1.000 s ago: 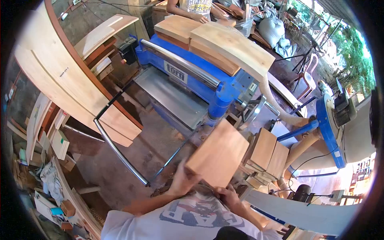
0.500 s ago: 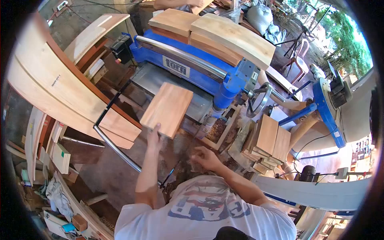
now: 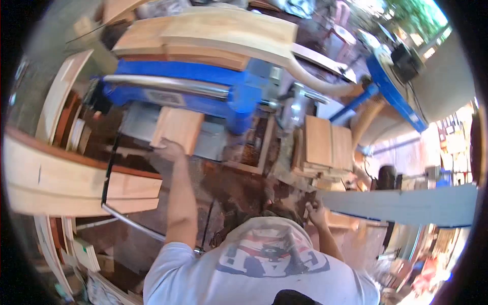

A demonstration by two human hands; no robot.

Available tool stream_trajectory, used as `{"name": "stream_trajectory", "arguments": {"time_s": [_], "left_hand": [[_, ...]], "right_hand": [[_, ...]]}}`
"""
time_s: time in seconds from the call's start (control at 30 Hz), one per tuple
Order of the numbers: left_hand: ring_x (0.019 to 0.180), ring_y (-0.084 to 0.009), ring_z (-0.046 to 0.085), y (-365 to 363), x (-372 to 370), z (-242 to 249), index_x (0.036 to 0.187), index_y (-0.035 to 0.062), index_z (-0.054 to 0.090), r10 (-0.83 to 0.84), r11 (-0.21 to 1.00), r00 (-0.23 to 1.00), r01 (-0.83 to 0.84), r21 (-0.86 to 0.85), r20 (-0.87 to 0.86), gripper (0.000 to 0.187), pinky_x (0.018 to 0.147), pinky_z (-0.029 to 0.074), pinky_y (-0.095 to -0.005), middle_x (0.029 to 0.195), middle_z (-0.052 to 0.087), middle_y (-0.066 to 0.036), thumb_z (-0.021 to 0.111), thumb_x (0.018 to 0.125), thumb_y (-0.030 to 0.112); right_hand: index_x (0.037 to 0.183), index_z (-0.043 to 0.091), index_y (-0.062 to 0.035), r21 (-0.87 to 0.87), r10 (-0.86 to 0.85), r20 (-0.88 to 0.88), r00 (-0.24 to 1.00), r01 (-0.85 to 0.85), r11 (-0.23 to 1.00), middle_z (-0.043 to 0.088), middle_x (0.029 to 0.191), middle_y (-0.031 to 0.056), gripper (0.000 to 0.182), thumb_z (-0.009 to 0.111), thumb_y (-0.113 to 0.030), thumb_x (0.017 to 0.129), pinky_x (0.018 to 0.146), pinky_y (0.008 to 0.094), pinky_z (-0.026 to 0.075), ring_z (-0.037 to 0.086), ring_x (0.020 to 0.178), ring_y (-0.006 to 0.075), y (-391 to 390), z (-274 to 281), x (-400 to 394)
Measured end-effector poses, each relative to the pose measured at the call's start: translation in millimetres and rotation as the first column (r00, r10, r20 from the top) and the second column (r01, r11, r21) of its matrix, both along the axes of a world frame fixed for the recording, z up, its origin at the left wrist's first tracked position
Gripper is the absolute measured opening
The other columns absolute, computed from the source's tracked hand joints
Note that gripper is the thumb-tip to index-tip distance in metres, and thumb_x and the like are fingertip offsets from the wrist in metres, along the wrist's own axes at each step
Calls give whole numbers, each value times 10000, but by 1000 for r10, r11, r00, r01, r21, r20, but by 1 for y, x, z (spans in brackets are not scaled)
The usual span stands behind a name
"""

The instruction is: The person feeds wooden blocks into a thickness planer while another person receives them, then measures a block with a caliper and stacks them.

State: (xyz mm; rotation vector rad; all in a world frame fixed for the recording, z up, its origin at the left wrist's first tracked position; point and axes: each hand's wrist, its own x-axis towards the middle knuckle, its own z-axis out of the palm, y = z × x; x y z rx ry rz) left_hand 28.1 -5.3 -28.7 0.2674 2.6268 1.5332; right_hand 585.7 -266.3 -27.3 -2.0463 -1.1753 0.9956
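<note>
My left hand (image 3: 170,150) grips the near edge of a short wooden board (image 3: 180,124). The board lies over the grey metal bed (image 3: 212,140) of a blue thickness planer (image 3: 203,104), its far end right at the machine's blue front. To the right, my right hand (image 3: 317,212) is raised at my side with fingers apart and nothing visible in it. It is somewhat blurred, just below a stack of similar boards (image 3: 317,142).
Long thick planks (image 3: 229,33) lie on top of the planer. Wide pale panels (image 3: 61,180) extend on the left, beside a bent metal rail (image 3: 132,223). A blue-framed machine (image 3: 394,89) with a hose stands at right. A long grey beam (image 3: 401,206) juts in from the right.
My left hand has moved the board forward to the planer's front. My right hand has swung out to the right. The view has turned to the right.
</note>
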Motion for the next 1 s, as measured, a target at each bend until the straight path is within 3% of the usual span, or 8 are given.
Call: {"name": "stream_trajectory", "arguments": {"time_s": [0.17, 0.4, 0.43, 0.53, 0.6, 0.77, 0.87, 1.0], "left_hand": [[1159, -488, 515, 22, -19, -50, 1324, -157, 313, -22, 986, 989, 45, -161, 143, 834, 979, 442, -548, 1246, 479, -376, 397, 936, 576], [1307, -462, 386, 26, 18, 19, 1472, -70, 138, 230, 944, 922, -134, -301, 312, 884, 1042, 415, -529, 1485, 220, -329, 346, 931, 597], [1306, -465, 379, -2, 80, 92, 1477, -59, 112, 186, 978, 876, -121, -171, 444, 908, 1043, 418, -536, 1509, 174, -307, 362, 927, 618], [1238, -491, 447, -69, 80, 45, 1434, -89, 259, 68, 972, 982, -26, -232, 177, 915, 1013, 435, -539, 1405, 358, -351, 451, 902, 630], [1183, -493, 500, -132, 80, 17, 1380, -112, 379, 24, 949, 995, -53, -311, -94, 851, 1007, 429, -524, 1260, 511, -374, 515, 906, 581], [1221, -464, 489, -298, 133, 30, 1409, -111, 345, -128, 936, 980, 70, -345, -150, 783, 1033, 415, -484, 1327, 466, -363, 592, 913, 442], [1213, -446, 493, -358, 139, 31, 1375, -114, 394, -61, 782, 993, -17, -624, -104, 733, 1010, 419, -492, 1352, 435, -361, 609, 911, 411], [1155, -457, 511, -375, 186, 56, 1323, -133, 442, -169, 763, 975, 37, -645, -144, 698, 993, 406, -522, 1281, 476, -357, 624, 904, 394]], "right_hand": [[1309, 481, 27, -65, -32, 244, 969, 50, 997, 655, 1069, 202, 648, 667, -406, 864, 854, 368, 506, 639, 980, 270, 24, -14, 24], [1372, 397, 33, -143, -530, -8, 848, 524, 840, 619, 1101, 232, 861, 720, -511, 789, 779, 417, 532, 628, 972, 302, 97, -141, 112], [1406, 368, -41, -390, -634, -369, 679, 506, 769, 555, 1189, 239, 888, 751, -517, 762, 701, 453, 547, 607, 956, 332, 111, -82, 108], [1427, 339, -102, -434, -675, -606, 421, 536, 724, 459, 1289, 248, 903, 774, -507, 747, 681, 482, 557, 586, 964, 355, 141, -135, 130], [1433, 338, -117, -449, -691, -652, 312, 575, 684, 382, 1361, 232, 866, 770, -468, 769, 702, 474, 557, 579, 959, 366, 169, -154, 128], [1406, 380, -119, -561, -694, -716, 75, 531, 635, 395, 1381, 181, 774, 739, -448, 804, 739, 496, 528, 556, 972, 380, 225, -229, 68], [1386, 405, -133, -664, -699, -699, -151, 500, 556, 416, 1380, 140, 694, 701, -432, 835, 824, 529, 493, 521, 1044, 368, 244, -178, 29], [1303, 453, -169, -651, -644, -695, -319, 660, 375, 568, 1092, 109, 520, 635, -428, 891, 679, 463, 512, 566, 908, 278, 274, -166, 23]]}}
